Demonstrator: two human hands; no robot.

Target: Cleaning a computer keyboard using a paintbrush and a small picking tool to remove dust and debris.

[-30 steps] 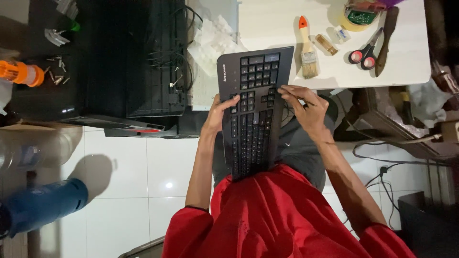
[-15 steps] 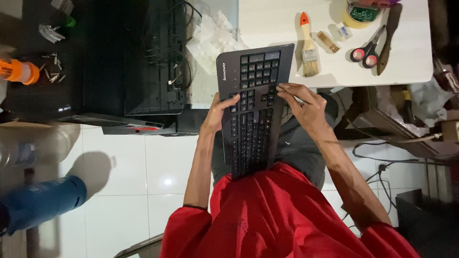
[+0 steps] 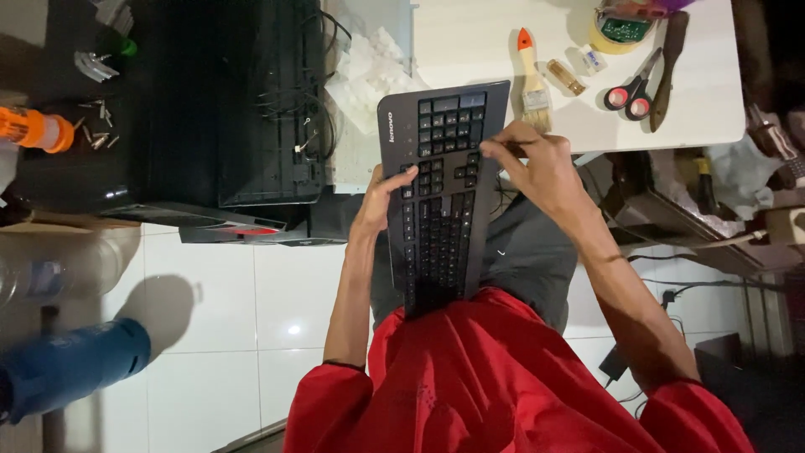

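A long black keyboard (image 3: 440, 193) lies lengthwise on my lap, its far end resting on the white table (image 3: 704, 117). My left hand (image 3: 379, 200) grips its left edge, with the thumb on the keys. My right hand (image 3: 537, 164) is at the right edge near the far end. Its fingertips are pinched together on the keys there, and what they pinch is too small to tell. I wear a red shirt and grey trousers.
On the table lie a paintbrush (image 3: 530, 71), scissors (image 3: 629, 92), a tape roll (image 3: 616, 29) and a small bottle (image 3: 566, 77). An open black case with wires (image 3: 235, 101) stands at left, beside loose screws (image 3: 96, 134) and an orange tool (image 3: 33, 130). Cables (image 3: 671, 294) run over the white floor tiles.
My right hand's fingertips have drawn closer together and shifted slightly toward the keyboard's far end. The left hand and keyboard have hardly moved.
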